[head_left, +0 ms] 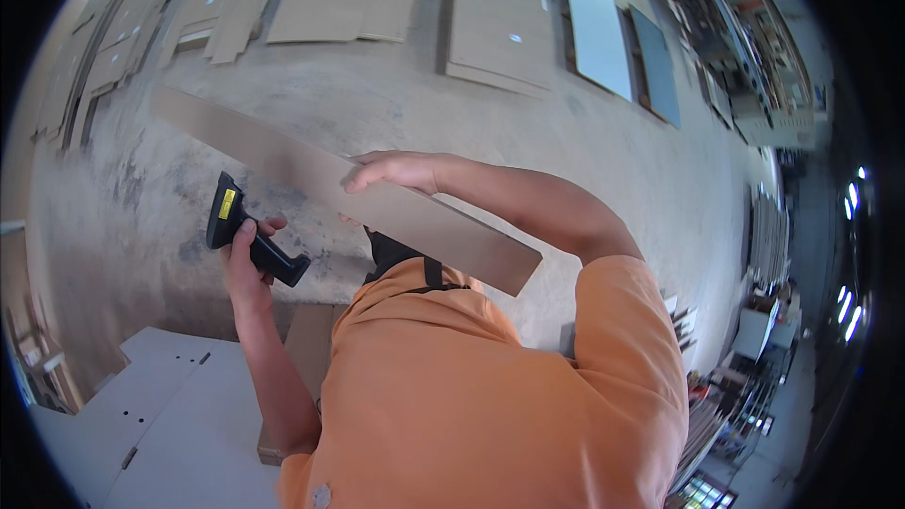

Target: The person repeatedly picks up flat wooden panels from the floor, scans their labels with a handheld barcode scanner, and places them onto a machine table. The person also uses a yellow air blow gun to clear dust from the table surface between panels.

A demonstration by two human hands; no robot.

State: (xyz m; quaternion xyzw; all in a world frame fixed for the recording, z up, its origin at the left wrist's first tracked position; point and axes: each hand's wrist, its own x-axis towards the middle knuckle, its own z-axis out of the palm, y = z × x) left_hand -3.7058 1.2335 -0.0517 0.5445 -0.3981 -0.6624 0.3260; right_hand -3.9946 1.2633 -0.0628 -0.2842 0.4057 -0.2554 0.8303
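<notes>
Board (457, 238) is extending to either side of my right hand (401, 170), whose fingers are gripping its edge, while my left hand (245, 262) is clasping a black handheld scanner (269, 253) in its fingers.

white tubes (854, 323) glare far right; floor (509, 123) softly lit; rim black, edges bent

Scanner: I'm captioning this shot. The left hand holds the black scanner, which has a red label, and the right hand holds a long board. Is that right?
Not quite: the label is yellow, as the head view shows. The left hand does hold the black scanner, and the right hand a long board.
</notes>
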